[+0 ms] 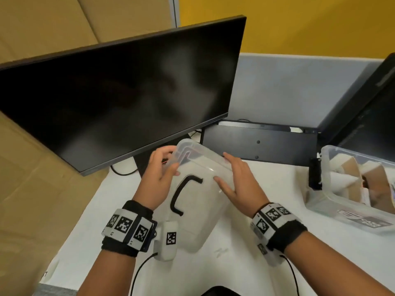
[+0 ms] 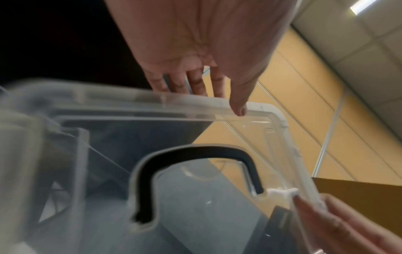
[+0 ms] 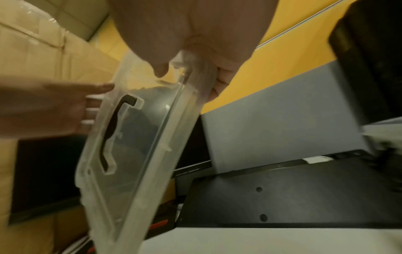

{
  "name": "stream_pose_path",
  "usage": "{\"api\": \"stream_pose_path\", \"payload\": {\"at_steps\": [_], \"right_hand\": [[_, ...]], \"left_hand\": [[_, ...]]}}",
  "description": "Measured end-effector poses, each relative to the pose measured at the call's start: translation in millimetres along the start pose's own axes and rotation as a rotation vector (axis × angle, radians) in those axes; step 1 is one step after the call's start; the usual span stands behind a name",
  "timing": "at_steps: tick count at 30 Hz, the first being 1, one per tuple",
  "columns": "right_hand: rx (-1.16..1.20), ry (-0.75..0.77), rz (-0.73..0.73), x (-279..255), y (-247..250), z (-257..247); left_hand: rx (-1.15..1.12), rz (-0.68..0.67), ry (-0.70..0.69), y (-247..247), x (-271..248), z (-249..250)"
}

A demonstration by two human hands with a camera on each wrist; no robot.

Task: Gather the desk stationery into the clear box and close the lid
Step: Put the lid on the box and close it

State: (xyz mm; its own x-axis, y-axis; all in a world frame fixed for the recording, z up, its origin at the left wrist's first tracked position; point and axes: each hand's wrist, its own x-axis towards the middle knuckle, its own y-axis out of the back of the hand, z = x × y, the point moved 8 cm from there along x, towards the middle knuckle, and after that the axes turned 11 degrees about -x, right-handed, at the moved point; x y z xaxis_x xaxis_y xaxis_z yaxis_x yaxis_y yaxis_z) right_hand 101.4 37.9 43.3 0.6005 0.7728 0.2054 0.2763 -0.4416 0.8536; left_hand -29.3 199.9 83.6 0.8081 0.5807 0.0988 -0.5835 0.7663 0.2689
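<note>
I hold the clear lid [image 1: 203, 201] with its black handle [image 1: 181, 195] tilted above the white desk [image 1: 245, 263]. My left hand [image 1: 160, 174] grips the lid's far left rim, thumb on top [image 2: 239, 106] and fingers behind. My right hand [image 1: 237, 180] holds the right edge, thumb on one face [image 3: 161, 72] and fingers on the other. The clear box [image 1: 350, 153] stands open at the right of the desk, apart from the lid, with cardboard-coloured rolls inside. In the left wrist view the lid [image 2: 195, 197] fills the frame, blurred.
A large dark monitor [image 1: 117, 99] stands just behind the lid. A second screen [image 1: 374, 103] leans at the far right above the box. A flat black unit [image 1: 260, 144] lies behind. Cardboard boxes [image 1: 32, 189] border the left; a grey partition [image 1: 288, 88] closes the back.
</note>
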Motion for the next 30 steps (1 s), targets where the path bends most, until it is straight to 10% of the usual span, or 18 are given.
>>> {"api": "stream_pose_path", "payload": {"at_steps": [7,12,20,30], "right_hand": [[0.025,-0.073,0.201,-22,90,47],[0.132,-0.178,0.45,-58,152,105],[0.397,-0.411,0.796,-135,218,203],[0.165,-0.705,0.692,-196,227,318]], "left_hand": [[0.013,0.03,-0.248,-62,14,74],[-0.022,0.18,-0.098,-107,12,60],[-0.215,-0.165,-0.038,-239,-4,73],[-0.029,-0.305,-0.122,-365,23,73]]}}
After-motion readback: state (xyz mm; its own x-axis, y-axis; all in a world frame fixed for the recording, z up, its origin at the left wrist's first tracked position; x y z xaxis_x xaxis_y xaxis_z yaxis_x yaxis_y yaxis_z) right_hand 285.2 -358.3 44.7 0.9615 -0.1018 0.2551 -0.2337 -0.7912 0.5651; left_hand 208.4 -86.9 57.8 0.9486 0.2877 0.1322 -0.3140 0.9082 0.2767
